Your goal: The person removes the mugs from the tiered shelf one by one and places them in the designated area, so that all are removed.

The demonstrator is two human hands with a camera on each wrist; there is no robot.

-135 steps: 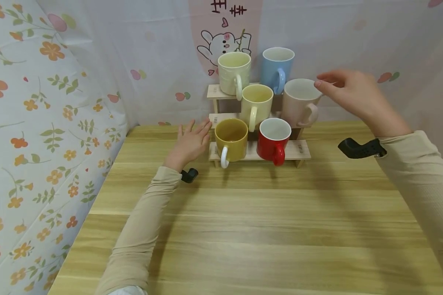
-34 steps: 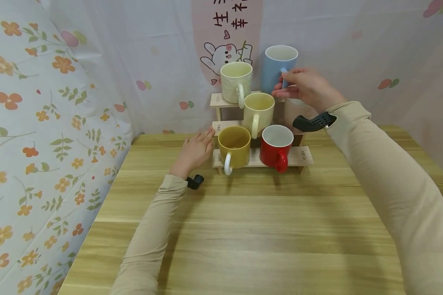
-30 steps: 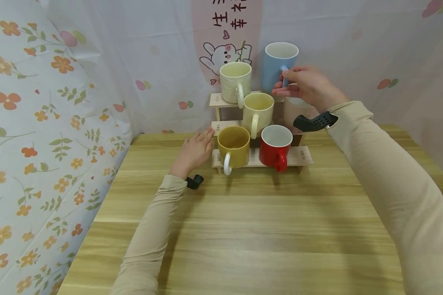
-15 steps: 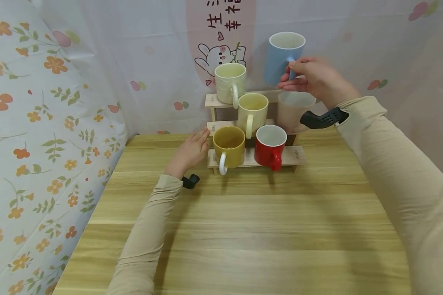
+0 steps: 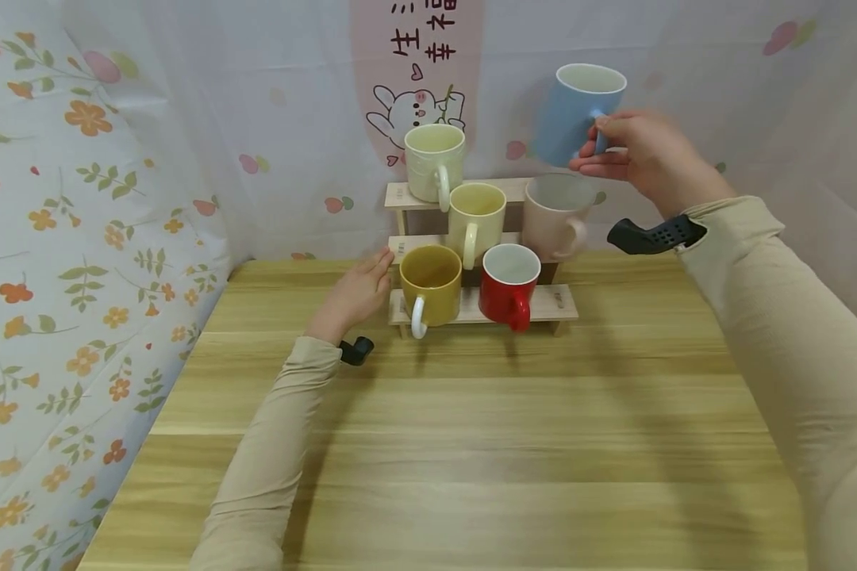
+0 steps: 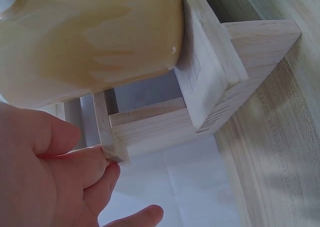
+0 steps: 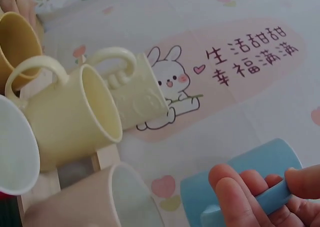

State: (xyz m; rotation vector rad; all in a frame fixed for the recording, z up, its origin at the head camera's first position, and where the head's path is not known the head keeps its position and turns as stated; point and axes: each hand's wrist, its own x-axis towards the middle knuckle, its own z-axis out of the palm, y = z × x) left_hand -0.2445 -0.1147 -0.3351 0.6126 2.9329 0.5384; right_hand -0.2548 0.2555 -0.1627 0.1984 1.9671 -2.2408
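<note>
My right hand (image 5: 657,155) grips a blue mug (image 5: 571,115) by its handle, holding it tilted in the air above and right of a tiered wooden stand (image 5: 557,305). In the right wrist view, fingers curl round the handle of the blue mug (image 7: 245,169). At the stand's left side, my left hand (image 5: 357,293) touches the end of the middle tier, fingers mostly straight. The left wrist view shows its fingertips at the wooden edge (image 6: 115,149), beside the mustard mug (image 6: 100,42).
On the stand are a pale green mug (image 5: 428,170), a yellow mug (image 5: 482,226), a pale pink mug (image 5: 550,218), a mustard mug (image 5: 428,297) with a white handle and a red mug (image 5: 500,297). A patterned cloth (image 5: 278,119) hangs behind the wooden table (image 5: 471,444).
My right hand took the blue mug's handle, lifted it off the top tier and moved it rightward, tilting it. The pale pink mug shows again. My left hand stayed at the stand.
</note>
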